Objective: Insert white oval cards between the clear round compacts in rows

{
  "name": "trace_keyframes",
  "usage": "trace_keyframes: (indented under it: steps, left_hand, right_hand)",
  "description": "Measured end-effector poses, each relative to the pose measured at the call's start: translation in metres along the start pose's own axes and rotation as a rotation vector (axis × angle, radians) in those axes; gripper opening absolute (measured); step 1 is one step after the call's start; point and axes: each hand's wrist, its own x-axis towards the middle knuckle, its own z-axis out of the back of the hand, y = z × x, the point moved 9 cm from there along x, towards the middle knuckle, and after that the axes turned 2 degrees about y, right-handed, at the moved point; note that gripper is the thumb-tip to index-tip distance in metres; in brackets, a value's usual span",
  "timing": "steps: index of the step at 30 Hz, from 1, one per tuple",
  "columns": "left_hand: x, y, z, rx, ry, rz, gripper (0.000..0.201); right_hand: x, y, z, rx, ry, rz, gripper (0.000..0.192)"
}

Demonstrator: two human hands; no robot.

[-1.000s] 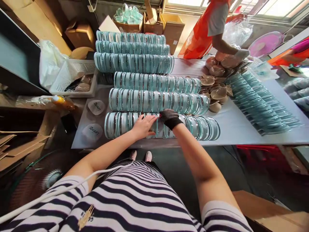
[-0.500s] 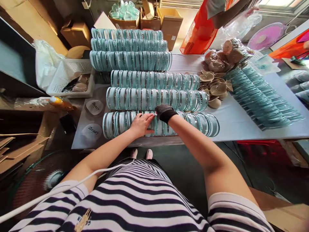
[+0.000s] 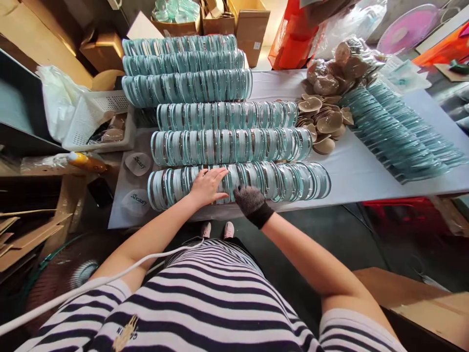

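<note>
From the head view, the near row (image 3: 238, 183) of clear teal discs stands on edge along the front of the table (image 3: 362, 178), and everything else sits behind or beside it. The left hand (image 3: 207, 186) lies flat and open on top of that row, left of its middle, fingers spread across several discs, pressing rather than gripping. The right hand (image 3: 250, 201), in a dark dotted glove, is just right of it at the row's front face; its fingers curl toward the discs, but I cannot tell whether they have closed on one.

Behind the near row run five more rows (image 3: 205, 115), packed the same way. To the right of them lies a heap of tan shells (image 3: 324, 124), and further right a slanted fan of discs (image 3: 399, 137). Left of the near row lie two printed pads (image 3: 136, 200), and behind those a white basket (image 3: 106, 115).

To my eye the work is steadying the packed row. Done well, the flat hand should bear straight down so the neighbours stay upright, while the gloved fingers work one disc at a time, without shoving sideways.
</note>
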Motion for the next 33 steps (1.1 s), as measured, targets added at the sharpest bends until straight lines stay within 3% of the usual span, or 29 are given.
trace_keyframes:
  steps: [4,7,10,15,17,20,23,25,27,30,33]
  left_hand:
    - [0.001,0.002,-0.002,0.004,0.008,0.018,0.081]
    - [0.0,0.004,-0.001,0.005,0.017,0.026,0.081]
    - [-0.002,0.0,0.001,0.023,0.021,0.044,0.081]
    - [0.013,-0.039,-0.002,0.028,-0.011,-0.017,0.091]
    - [0.023,-0.051,-0.009,0.017,0.005,-0.014,0.091]
    - [0.034,-0.054,-0.018,0.023,0.023,0.021,0.085]
    - [0.035,-0.051,-0.02,0.037,0.019,0.021,0.085]
    - [0.033,-0.049,-0.02,0.044,0.018,0.023,0.086]
    - [0.032,-0.048,-0.02,0.043,0.018,0.028,0.086]
    - [0.031,-0.048,-0.017,0.021,0.007,0.037,0.084]
    - [0.031,-0.049,-0.016,0.001,-0.005,0.043,0.08]
  right_hand:
    - [-0.023,-0.001,-0.067,0.056,0.024,-0.009,0.044]
    - [-0.028,-0.005,-0.089,0.077,0.012,-0.017,0.041]
    - [-0.037,-0.017,-0.071,0.12,-0.015,-0.004,0.037]
    - [-0.021,-0.079,0.039,0.063,-0.257,-0.159,0.039]
    - [0.011,-0.092,0.064,-0.053,-0.156,-0.157,0.036]
    - [0.067,-0.091,0.063,-0.161,0.153,-0.058,0.033]
    - [0.104,-0.075,0.059,-0.193,0.285,0.066,0.034]
    - [0.109,-0.065,0.056,-0.24,0.344,0.157,0.034]
    - [0.099,-0.059,0.06,-0.284,0.293,0.21,0.031]
    - [0.059,-0.06,0.063,-0.212,0.082,0.193,0.028]
    - [0.005,-0.072,0.022,-0.027,0.007,0.08,0.033]
